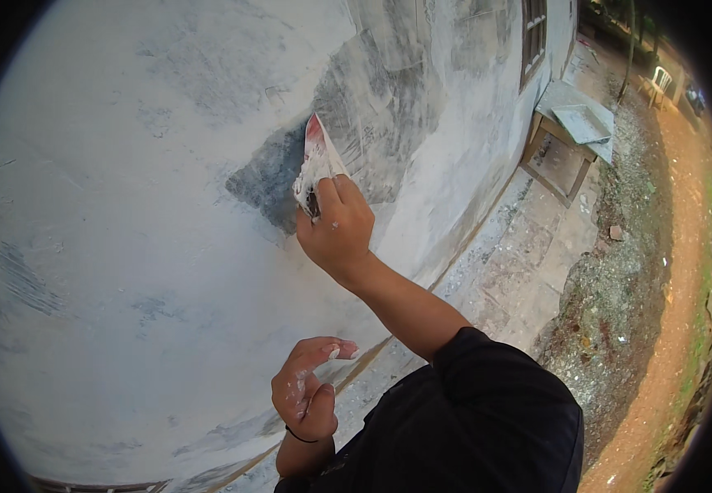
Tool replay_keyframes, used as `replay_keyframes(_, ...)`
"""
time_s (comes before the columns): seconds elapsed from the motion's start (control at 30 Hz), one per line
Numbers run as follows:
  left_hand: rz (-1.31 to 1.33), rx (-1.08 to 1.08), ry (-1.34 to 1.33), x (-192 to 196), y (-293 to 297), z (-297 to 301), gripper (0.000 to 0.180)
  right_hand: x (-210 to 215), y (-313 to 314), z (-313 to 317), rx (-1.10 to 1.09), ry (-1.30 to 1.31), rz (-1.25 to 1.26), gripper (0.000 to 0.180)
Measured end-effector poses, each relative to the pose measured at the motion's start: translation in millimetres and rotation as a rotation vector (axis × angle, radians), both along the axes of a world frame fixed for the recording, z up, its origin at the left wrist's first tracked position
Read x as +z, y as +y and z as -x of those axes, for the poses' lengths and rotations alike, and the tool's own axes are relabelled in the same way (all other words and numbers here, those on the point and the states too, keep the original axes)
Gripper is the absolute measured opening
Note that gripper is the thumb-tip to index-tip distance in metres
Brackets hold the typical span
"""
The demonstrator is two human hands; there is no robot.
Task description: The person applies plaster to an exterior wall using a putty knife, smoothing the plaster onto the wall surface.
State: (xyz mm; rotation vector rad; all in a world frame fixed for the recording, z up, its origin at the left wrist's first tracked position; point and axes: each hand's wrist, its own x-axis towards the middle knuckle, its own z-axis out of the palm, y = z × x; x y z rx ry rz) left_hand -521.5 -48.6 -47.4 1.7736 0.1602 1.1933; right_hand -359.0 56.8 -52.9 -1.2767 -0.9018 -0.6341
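In my right hand [341, 226] is a putty knife [316, 160], thickly smeared with white putty and reddish near its tip. My fingers wrap round its lower end, and its blade lies against or very close to the wall [167, 271]. Behind the knife is a dark grey bare patch [269, 177], with thinly coated grey streaks up and to the right. White filler covers most of the wall around it. Lower down, my left hand [311, 386] hangs in front of the wall, fingers curved and apart from the thumb. Putty spots its fingertips and palm; I see nothing held in it.
Along the wall's foot runs a stained paved ledge [520, 255]. On it stands a wooden frame stand [569, 177] bearing a pale board [606, 146] and a shallow tray [582, 123]. Gravel [602, 312], an orange dirt path [660, 329] and a white chair [660, 80] lie beyond.
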Motion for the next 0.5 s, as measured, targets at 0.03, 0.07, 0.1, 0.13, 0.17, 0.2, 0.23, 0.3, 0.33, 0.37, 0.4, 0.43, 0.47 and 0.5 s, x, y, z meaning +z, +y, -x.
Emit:
replay_keyframes(0.03, -0.002, -0.006, 0.001, -1, -1, 5, 0.055, 3, -1, 10, -0.006, 0.001, -0.002, 0.025)
replay_keyframes(0.07, 0.002, 0.01, -0.008, -2, -3, 9, 0.055, 10, -4, 20, 0.038, 0.009, -0.007, 0.025)
replay_keyframes(0.1, 0.004, 0.037, -0.017, -1, -5, 15, 0.055, 17, -8, 31, 0.094, 0.017, -0.016, 0.024)
replay_keyframes(0.13, 0.002, 0.038, -0.015, -1, -6, 19, 0.055, 22, -13, 40, 0.094, 0.019, -0.017, 0.024)
replay_keyframes(0.17, -0.007, 0.05, -0.006, -1, -7, 23, 0.055, 26, -17, 49, 0.141, 0.003, -0.012, 0.024)
replay_keyframes(0.2, -0.015, 0.062, 0.003, -2, -8, 26, 0.055, 29, -22, 55, 0.188, -0.012, -0.006, 0.024)
replay_keyframes(0.23, -0.015, 0.062, 0.004, -2, -9, 28, 0.055, 31, -29, 58, 0.188, -0.011, -0.005, 0.024)
replay_keyframes(0.3, -0.012, 0.063, 0.004, -2, -10, 29, 0.054, 33, -42, 57, 0.293, -0.036, -0.019, 0.02)
replay_keyframes(0.33, -0.014, 0.066, 0.003, -2, -11, 29, 0.054, 30, -44, 52, 0.296, -0.037, -0.021, 0.02)
replay_keyframes(0.37, -0.011, 0.081, -0.019, -2, -13, 25, 0.056, 27, -46, 41, 0.372, -0.011, -0.045, 0.018)
replay_keyframes(0.4, -0.007, 0.103, -0.039, -3, -13, 24, 0.059, 25, -48, 30, 0.454, 0.017, -0.068, 0.016)
replay_keyframes(0.43, -0.008, 0.107, -0.04, -4, -12, 24, 0.059, 25, -52, 15, 0.505, 0.041, -0.014, 0.011)
replay_keyframes(0.47, -0.005, 0.069, -0.031, -5, -11, 23, 0.056, 22, -52, -4, 0.56, 0.101, 0.035, 0.011)
replay_keyframes(0.5, 0.0, 0.035, -0.019, -5, -11, 22, 0.054, 17, -48, -21, 0.619, 0.163, 0.086, 0.01)
